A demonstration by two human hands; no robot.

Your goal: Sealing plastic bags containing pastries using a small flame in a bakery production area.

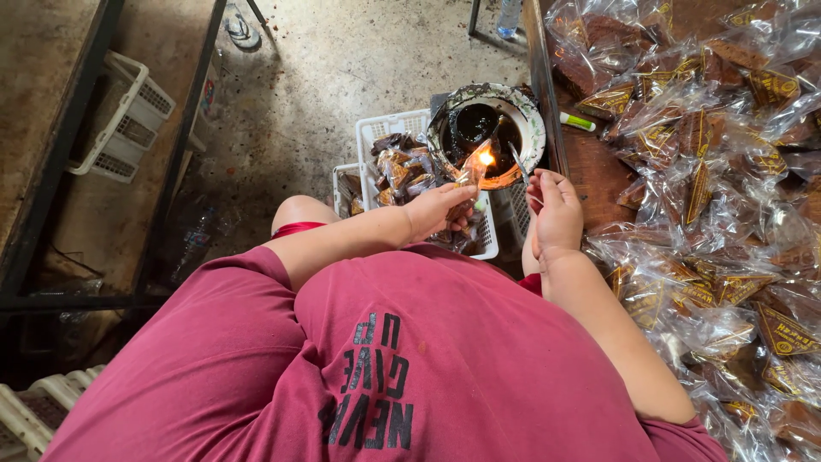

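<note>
- The left hand (436, 210) is pinched shut on a small clear cellophane packet (469, 175) with a dark brown sweet inside, its open edge held up at the small flame (486, 158).
- The flame burns at the near rim of a round, soot-blackened bowl (530, 115) just beyond both hands; the bowl looks to be filled with dark oil or wax.
- The right hand (556, 214) is apart from the left, fingers curled and thumb up, seemingly nipping a thin strip or stick (518, 158) that reaches toward the bowl. Whether it is truly clamped on it I cannot tell.
- Doing this well, as I judge it: only the very edge of the film should meet the flame, briefly, with the fingertips kept back behind the sweet, so the wrap fuses rather than shrivels or catches.
- A white slotted plastic basket (376, 133) lies just past the left hand, holding a heap of wrapped packets (400, 167), roughly a dozen showing; the rest are hidden.
- On the wooden table (590, 167) to the right of the right hand, a large pile of packets in clear wrap with yellow labels (727, 154) spreads out, several dozen and too overlapped to count exactly.
- One green-and-white marker-like pen (578, 122) lies on the table beyond the right hand.
- One flame, one bowl; a second white basket (128, 115) sits far off to the left.
</note>
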